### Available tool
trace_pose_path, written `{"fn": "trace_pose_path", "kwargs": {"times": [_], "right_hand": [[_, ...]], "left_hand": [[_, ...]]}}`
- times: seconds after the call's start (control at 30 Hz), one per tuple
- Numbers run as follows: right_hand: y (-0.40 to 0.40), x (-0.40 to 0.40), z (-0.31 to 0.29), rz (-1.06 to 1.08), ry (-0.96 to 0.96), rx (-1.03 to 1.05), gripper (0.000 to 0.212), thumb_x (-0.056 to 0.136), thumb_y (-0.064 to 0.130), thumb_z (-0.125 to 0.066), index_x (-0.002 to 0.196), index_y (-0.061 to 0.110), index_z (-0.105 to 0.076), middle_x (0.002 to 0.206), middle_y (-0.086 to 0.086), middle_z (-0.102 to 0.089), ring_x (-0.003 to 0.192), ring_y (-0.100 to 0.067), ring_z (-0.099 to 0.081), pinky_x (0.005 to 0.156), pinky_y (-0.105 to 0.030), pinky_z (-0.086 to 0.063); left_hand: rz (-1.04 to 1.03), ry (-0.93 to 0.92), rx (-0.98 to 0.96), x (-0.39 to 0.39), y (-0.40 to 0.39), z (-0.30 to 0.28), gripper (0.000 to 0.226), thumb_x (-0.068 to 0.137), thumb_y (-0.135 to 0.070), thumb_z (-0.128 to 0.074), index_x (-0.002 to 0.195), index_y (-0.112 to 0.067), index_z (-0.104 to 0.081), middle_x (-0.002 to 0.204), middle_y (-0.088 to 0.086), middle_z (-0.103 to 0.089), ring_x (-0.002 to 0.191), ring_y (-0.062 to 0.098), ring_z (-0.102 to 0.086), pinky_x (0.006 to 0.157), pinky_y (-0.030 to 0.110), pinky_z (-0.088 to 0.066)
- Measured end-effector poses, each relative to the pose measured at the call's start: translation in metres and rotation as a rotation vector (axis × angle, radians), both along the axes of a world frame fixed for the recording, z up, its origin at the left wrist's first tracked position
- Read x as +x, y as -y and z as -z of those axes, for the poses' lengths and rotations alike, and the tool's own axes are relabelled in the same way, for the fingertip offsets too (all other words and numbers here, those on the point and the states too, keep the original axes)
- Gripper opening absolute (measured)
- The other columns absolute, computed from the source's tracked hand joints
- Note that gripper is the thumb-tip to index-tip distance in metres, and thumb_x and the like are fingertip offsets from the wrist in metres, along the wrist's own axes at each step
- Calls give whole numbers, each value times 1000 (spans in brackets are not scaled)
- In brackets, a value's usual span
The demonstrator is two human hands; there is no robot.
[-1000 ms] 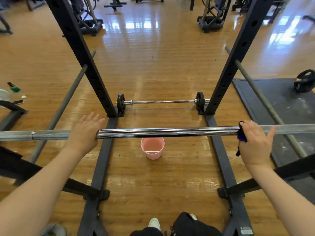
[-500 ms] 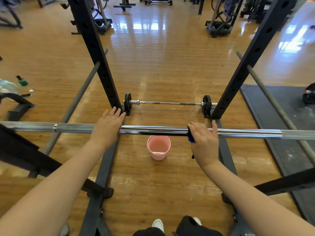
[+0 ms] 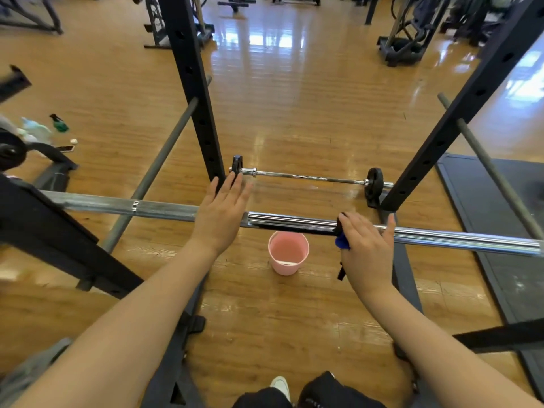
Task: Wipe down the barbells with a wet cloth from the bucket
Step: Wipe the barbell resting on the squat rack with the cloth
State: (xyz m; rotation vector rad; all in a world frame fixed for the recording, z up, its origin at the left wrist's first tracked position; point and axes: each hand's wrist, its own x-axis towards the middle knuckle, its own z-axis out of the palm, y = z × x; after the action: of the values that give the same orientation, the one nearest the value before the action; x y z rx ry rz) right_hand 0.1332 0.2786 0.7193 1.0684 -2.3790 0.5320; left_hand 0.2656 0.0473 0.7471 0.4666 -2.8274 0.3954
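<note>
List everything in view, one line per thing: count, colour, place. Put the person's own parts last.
barbell: 1, chrome, lying across the rack in front of the person
small barbell: 1, chrome bar with black plates, on the floor between the uprights
bucket: 1, pink, on the floor below the near bar
cloth: 1, blue, under the right hand on the bar
rack uprights: 2, black, left and right
safety rods: 2, grey, slanting on both sides
mat: 1, dark, floor at right
spray bottle: 1, green, floor at far left
shoe: 1, white, bottom edge
left hand: flat on the bar, fingers straight
right hand: pressing the cloth on the bar
</note>
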Motion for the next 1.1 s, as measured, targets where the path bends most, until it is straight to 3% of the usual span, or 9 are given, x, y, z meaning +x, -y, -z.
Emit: {"fn": "trace_pose_path", "kwargs": {"times": [0.1,0.17,0.3,0.43,0.53,0.7,0.83,0.9,1.1], "right_hand": [[32,14,-6,-14,17,-26,47,55,-14,-77,98,1,-70,100,-12,-71,96,-29,-67,101,-63,-17],[56,27,-11,-63,53,-35,45,50,-13,-79,92,1,-70,93,-11,-71,90,-28,-69,98,-64,-22],[66,30,-14,-170,37,37,50,50,-8,-81,98,4,-71,97,-8,-72,91,-25,-69,97,-65,-23],[26,9,-9,-80,60,59,51,62,-10,-75,109,9,-69,109,-6,-69,103,-25,-65,102,-69,-22],[27,12,-9,-52,14,3,49,56,-15,-75,102,2,-70,100,-10,-71,93,-28,-68,102,-64,-22],[82,38,-10,-210,-25,8,44,51,-10,-78,93,0,-71,87,-9,-71,78,-25,-69,97,-60,-31],[67,34,-8,-270,-70,154,71,49,22,-91,114,6,-66,109,-7,-68,100,-24,-66,98,-61,-32],[53,31,-7,-254,-117,176,71,56,29,-88,119,6,-64,118,-8,-65,108,-23,-63,98,-64,-29],[89,50,-2,-236,-68,34,47,65,6,-81,110,0,-66,105,-11,-68,97,-27,-65,105,-54,-31]], "left_hand": [[-10,156,74,-3,5,-6,76,80,10,-60,147,-3,-26,154,20,-19,144,32,-17,116,40,-11],[-14,310,138,-5,8,-13,76,88,5,-52,151,-10,-13,159,14,0,147,26,1,118,36,-4],[7,416,246,-12,12,-23,76,85,7,-54,150,-15,-19,159,9,-4,146,22,-3,117,34,-9],[-12,424,270,-11,12,-23,78,85,9,-51,151,-15,-16,159,9,-4,147,21,-2,117,34,-8],[-24,385,289,-11,12,-21,79,86,9,-50,151,-15,-13,159,9,-3,147,20,-2,118,34,-7],[-31,352,289,-9,11,-19,78,85,7,-52,151,-13,-14,159,10,-7,146,21,-4,119,35,-7],[-29,343,292,-9,10,-19,79,86,5,-54,151,-14,-13,159,10,-8,146,20,-5,119,34,-7],[-38,332,290,-9,9,-18,80,86,5,-54,151,-14,-12,159,9,-7,146,20,-5,119,33,-6],[-38,291,283,-8,7,-17,76,88,3,-52,151,-15,-14,159,7,-10,146,19,-7,120,34,-8]]}}
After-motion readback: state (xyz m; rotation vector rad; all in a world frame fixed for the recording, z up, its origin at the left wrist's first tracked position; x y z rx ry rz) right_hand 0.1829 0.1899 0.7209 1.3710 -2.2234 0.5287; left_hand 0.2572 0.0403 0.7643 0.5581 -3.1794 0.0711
